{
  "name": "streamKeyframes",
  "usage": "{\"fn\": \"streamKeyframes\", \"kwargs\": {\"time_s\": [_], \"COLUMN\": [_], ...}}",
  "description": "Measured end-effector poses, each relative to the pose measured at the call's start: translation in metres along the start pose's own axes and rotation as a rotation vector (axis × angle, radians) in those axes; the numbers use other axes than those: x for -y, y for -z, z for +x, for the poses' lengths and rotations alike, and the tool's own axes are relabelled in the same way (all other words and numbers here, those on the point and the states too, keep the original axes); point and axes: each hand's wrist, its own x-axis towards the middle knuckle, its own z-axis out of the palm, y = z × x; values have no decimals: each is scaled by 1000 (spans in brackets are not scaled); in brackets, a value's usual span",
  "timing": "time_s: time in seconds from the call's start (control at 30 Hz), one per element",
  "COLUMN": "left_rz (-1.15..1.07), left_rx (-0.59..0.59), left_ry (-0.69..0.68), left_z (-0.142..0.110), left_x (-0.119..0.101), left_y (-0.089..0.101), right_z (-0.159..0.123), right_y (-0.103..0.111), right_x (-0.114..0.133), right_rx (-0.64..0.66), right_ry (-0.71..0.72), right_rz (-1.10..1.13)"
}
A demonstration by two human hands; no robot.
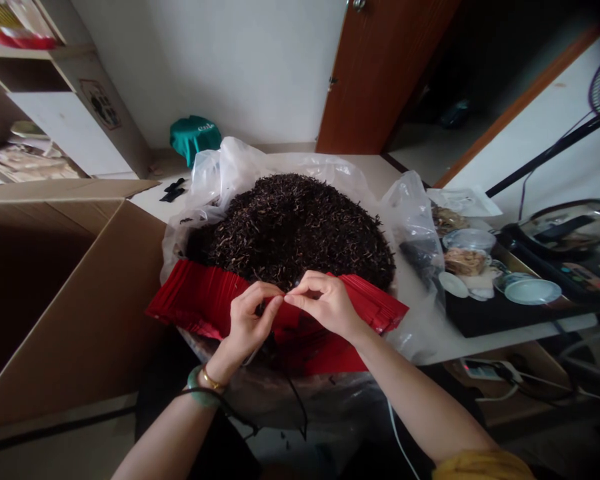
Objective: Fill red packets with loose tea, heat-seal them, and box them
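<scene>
My left hand [253, 317] and my right hand [325, 303] meet at the fingertips, each closed in a thumb-and-finger pinch. Between them they grip the top edge of a red pouch [287, 321], mostly hidden by my hands and the pouches around it. Stacks of flat red pouches lie on both sides, one fanned row [195, 297] at the left and another [375, 303] at the right. Just beyond my fingers rises a large heap of dark, dry tea leaves [300, 220], resting in a clear plastic bag [240, 157] spread open on the table.
An open cardboard box [125, 287] stands close on the left. To the right, a dark tray [480, 320] bears a white cup [533, 291] and a lidded glass bowl [467, 243]. A power strip [487, 369] with cables sits below the table edge. A green cloth-covered object [195, 137] is at the back.
</scene>
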Motion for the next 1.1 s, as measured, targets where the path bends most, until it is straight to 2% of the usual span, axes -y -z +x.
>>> {"fn": "streamKeyframes", "kwargs": {"time_s": [0.07,0.13,0.3,0.4,0.47,0.53,0.6,0.67,0.73,0.8,0.9,1.1], "left_rz": [8,-56,-346,-477,-551,-598,-609,-600,-594,-590,-590,-576], "left_rx": [-4,-15,118,143,117,82,47,22,14,13,17,22], "left_ry": [-3,70,470,641,725,787,815,815,807,795,784,803], "left_z": [0,-2,-8,-9,-8,-6,-5,-4,-3,-3,-3,-2], "left_x": [1,2,4,2,1,1,3,4,6,7,6,5], "left_y": [0,-1,-11,-16,-17,-16,-14,-13,-12,-11,-9,-8], "right_z": [-1,-1,0,3,7,9,9,5,1,-3,-5,-2], "right_y": [-1,-3,-2,6,17,31,41,45,42,35,28,34], "right_x": [1,2,2,-2,-5,-7,-8,-7,-5,-6,-10,-20], "right_rx": [-7,-18,-56,16,77,99,151,295,446,505,495,524], "right_ry": [5,2,-127,-174,-159,-161,-221,-318,-401,-437,-436,-421], "right_rz": [3,17,153,191,118,-86,-411,-725,-916,-993,-1024,-938]}}
